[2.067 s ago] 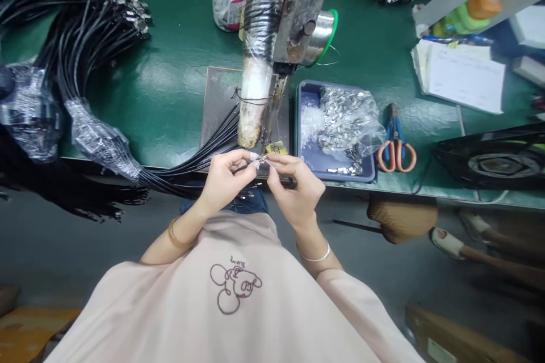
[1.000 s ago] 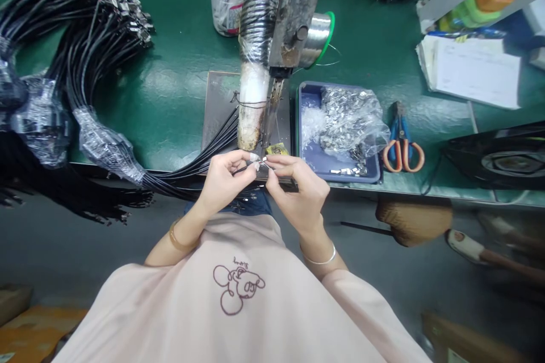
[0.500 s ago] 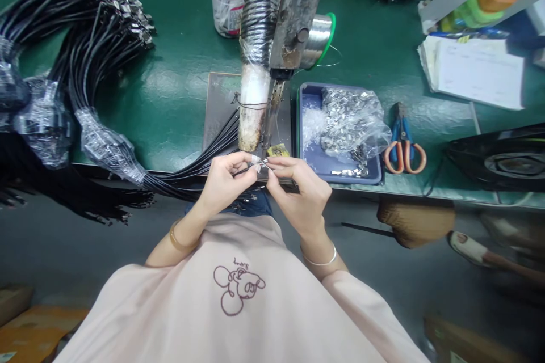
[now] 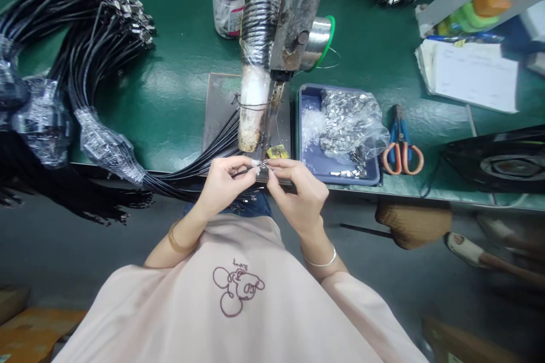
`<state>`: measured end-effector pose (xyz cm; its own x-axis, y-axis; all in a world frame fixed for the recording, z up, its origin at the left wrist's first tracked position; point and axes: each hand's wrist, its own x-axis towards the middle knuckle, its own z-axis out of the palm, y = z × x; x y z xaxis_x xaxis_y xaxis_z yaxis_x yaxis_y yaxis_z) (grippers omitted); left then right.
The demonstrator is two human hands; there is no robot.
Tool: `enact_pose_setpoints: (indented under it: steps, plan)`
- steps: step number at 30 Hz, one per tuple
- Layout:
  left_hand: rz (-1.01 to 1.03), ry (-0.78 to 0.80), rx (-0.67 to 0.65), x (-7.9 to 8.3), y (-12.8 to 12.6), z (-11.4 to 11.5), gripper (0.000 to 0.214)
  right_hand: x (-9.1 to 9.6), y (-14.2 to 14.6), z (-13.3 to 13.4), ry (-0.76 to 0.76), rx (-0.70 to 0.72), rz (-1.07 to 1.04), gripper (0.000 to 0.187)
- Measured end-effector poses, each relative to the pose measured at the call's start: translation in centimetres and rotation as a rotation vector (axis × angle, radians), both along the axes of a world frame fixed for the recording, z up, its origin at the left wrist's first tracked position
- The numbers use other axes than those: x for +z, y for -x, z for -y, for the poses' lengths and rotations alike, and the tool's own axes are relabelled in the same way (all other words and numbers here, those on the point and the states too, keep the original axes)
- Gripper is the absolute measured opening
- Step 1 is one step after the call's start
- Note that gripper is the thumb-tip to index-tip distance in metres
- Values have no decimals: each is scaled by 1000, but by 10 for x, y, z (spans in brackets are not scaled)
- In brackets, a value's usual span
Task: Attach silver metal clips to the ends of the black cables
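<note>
My left hand [image 4: 223, 186] is closed in a pinch on a black cable [image 4: 241, 172], near its end. Facing it, my right hand [image 4: 300, 191] pinches a small shiny metal piece [image 4: 264, 164] at the cable's tip; the fingertips partly hide it. Both hands meet at the table's front edge, just under a soldering iron [image 4: 268, 125] fixed to a metal arm. A yellow sponge [image 4: 279, 151] lies right behind my right fingertips. From the left, a wrapped bundle of black cables [image 4: 179, 181] runs toward my left hand.
A blue tray [image 4: 349, 179] with bagged metal connectors stands right of the iron, with orange-handled pliers [image 4: 402, 156] beside it. A corrugated hose [image 4: 259, 28] hangs overhead. Behind are a solder spool [image 4: 317, 39] and plastic cup [image 4: 225, 5]. More cable bundles [image 4: 97, 57] lie left.
My hands stay almost in place, with my right hand shifting slightly left. The grips on the cable and the small metal piece look the same.
</note>
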<state>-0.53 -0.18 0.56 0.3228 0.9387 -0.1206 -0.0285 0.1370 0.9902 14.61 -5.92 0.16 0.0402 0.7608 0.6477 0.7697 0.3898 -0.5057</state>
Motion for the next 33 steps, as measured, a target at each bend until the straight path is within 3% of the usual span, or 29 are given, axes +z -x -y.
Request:
enact_pose_setpoints:
  steps: [16, 33]
  plan:
    - [-93, -192, 16, -2, 3, 1, 17, 1, 3, -1, -20, 1, 4, 20]
    - [-95, -127, -93, -6, 4, 7, 17, 2, -2, 2, 51, 21, -10, 14]
